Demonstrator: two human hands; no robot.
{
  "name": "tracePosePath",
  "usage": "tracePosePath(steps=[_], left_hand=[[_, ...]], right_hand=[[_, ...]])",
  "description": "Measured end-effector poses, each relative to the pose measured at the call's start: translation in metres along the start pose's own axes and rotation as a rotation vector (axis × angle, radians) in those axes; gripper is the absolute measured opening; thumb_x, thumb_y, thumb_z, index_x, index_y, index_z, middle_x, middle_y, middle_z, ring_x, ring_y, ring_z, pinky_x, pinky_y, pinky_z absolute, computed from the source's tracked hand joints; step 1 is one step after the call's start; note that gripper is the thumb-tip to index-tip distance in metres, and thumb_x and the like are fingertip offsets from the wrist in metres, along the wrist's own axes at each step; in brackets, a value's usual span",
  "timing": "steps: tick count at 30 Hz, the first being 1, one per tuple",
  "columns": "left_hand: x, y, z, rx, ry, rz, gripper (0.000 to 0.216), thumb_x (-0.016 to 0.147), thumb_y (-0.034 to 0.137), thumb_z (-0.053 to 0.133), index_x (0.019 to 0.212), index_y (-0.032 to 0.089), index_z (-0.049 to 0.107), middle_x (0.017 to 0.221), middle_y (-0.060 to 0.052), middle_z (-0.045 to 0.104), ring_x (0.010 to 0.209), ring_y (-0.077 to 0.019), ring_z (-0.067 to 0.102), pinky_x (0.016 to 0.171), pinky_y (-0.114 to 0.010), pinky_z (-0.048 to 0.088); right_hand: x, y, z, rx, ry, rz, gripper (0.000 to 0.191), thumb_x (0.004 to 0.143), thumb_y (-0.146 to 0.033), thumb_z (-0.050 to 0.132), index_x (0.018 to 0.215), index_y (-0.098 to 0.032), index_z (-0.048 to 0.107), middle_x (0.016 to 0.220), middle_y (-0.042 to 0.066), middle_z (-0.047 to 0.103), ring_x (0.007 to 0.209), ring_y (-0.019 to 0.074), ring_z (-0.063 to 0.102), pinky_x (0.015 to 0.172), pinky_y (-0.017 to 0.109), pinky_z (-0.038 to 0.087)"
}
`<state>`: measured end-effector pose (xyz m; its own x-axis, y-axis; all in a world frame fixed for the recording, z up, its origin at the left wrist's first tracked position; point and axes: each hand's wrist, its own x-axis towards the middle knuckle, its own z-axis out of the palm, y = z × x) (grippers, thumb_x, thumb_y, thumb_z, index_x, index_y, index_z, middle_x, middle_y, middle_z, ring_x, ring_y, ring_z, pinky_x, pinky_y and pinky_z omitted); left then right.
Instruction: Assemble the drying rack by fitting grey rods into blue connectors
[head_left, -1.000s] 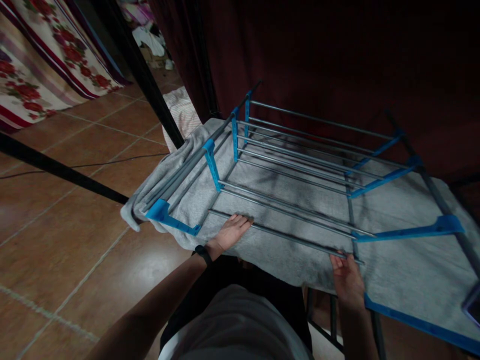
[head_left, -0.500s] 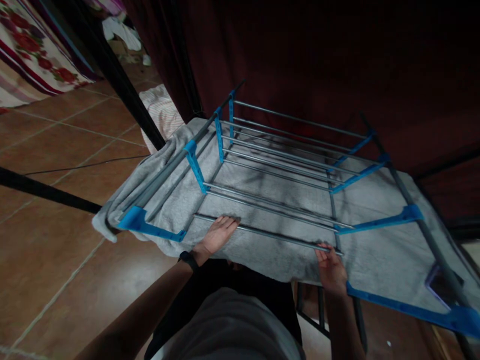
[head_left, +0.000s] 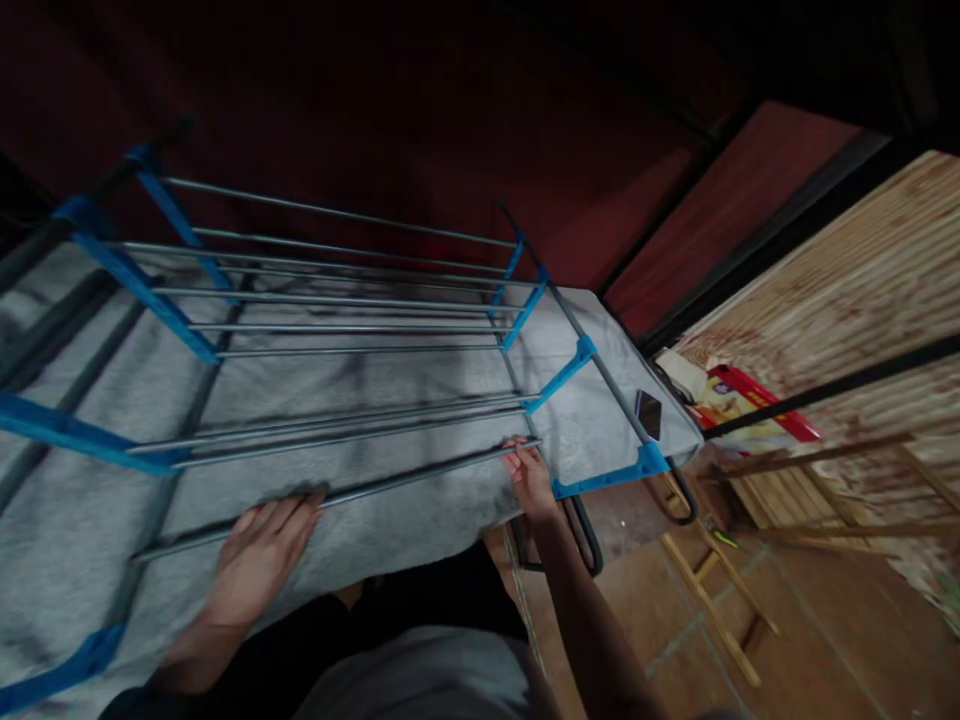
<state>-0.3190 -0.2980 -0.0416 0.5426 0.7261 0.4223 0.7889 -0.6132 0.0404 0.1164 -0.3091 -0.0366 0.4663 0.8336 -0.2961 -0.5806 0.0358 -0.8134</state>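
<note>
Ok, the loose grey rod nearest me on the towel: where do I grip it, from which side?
Take the rod toward both ends, from the near edge, fingers over the top: it is long, thin, lying flat on the towel, so one middle grip would likely let it tip.

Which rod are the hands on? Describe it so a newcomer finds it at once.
Find the drying rack with blue brackets lying on the grey towel. The rod is the one nearest the person, left hand flat on it and right hand at its right end. Unlike its neighbours, neither end appears to sit in a bracket.
</note>
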Motion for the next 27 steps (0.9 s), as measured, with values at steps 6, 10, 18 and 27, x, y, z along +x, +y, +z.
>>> tracePosePath(steps=[6, 10, 18, 27], left_hand=[[0.002, 0.001, 0.000, 0.012, 0.041, -0.010, 0.044, 0.106, 0.042, 0.041, 0.130, 0.013, 0.063, 0.101, -0.013, 0.074, 0.092, -0.0304, 0.067, 0.087, -0.042, 0.045], [0.003, -0.001, 0.000, -0.002, 0.051, -0.019, 0.040, 0.106, 0.046, 0.040, 0.113, 0.016, 0.065, 0.091, -0.011, 0.072, 0.085, -0.0292, 0.066, 0.084, -0.041, 0.046], [0.008, 0.000, -0.006, -0.099, 0.041, -0.030, 0.040, 0.103, 0.047, 0.038, 0.120, 0.024, 0.065, 0.097, -0.009, 0.074, 0.088, -0.0294, 0.067, 0.082, -0.041, 0.046], [0.008, -0.003, -0.009, -0.086, 0.023, 0.037, 0.043, 0.105, 0.045, 0.034, 0.119, 0.023, 0.068, 0.103, -0.011, 0.076, 0.090, -0.0307, 0.065, 0.076, -0.040, 0.042]], right_hand=[[0.002, 0.003, 0.003, 0.027, 0.042, 0.009, 0.021, 0.070, -0.025, 0.083, 0.084, -0.026, 0.067, 0.086, -0.003, 0.077, 0.094, 0.0188, 0.075, 0.090, 0.035, 0.058], [0.002, 0.002, 0.005, 0.032, 0.037, 0.031, 0.021, 0.070, -0.026, 0.081, 0.084, -0.027, 0.066, 0.086, -0.004, 0.077, 0.093, 0.0178, 0.075, 0.089, 0.033, 0.059], [-0.007, -0.007, 0.003, 0.012, 0.069, 0.139, 0.022, 0.069, -0.022, 0.081, 0.084, -0.024, 0.066, 0.085, 0.000, 0.080, 0.086, 0.0197, 0.076, 0.082, 0.034, 0.061], [-0.017, -0.007, 0.002, 0.023, 0.082, 0.159, 0.022, 0.068, -0.022, 0.080, 0.085, -0.023, 0.067, 0.087, 0.000, 0.080, 0.085, 0.0185, 0.075, 0.082, 0.032, 0.061]])
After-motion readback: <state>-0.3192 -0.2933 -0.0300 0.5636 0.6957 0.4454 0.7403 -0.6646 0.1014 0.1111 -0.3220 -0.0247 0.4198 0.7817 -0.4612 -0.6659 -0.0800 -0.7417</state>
